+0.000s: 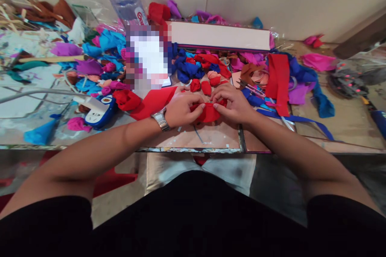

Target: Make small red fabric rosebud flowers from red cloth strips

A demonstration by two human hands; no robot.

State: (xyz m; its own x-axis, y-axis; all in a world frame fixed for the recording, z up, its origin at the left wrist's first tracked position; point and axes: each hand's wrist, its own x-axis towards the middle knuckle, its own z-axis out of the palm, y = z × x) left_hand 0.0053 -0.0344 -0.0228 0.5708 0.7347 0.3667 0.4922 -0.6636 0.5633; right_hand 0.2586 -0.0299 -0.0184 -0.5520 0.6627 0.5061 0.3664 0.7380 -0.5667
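Between my two hands is a piece of red crepe paper [209, 114], its upper edge pinched and its lower part bulging toward me. My left hand [182, 108], with a metal watch [161, 120] at the wrist, grips the left end between thumb and fingers. Thumb and fingertips of my right hand [231, 103] are closed on the right end. Just beyond the fingers lie small rolled red pieces [206, 87]. A wide red paper strip [155, 102] runs beside my left hand. Scissors [251, 88] lie to the right of my right hand.
Bundles of blue paper [188, 70] and a long white-topped box [220, 36] lie at the back. A bottle [128, 6] stands behind a partly pixelated bright screen [150, 60]. On the left is a power socket [98, 112] with a cable. A red strip [278, 84] lies right.
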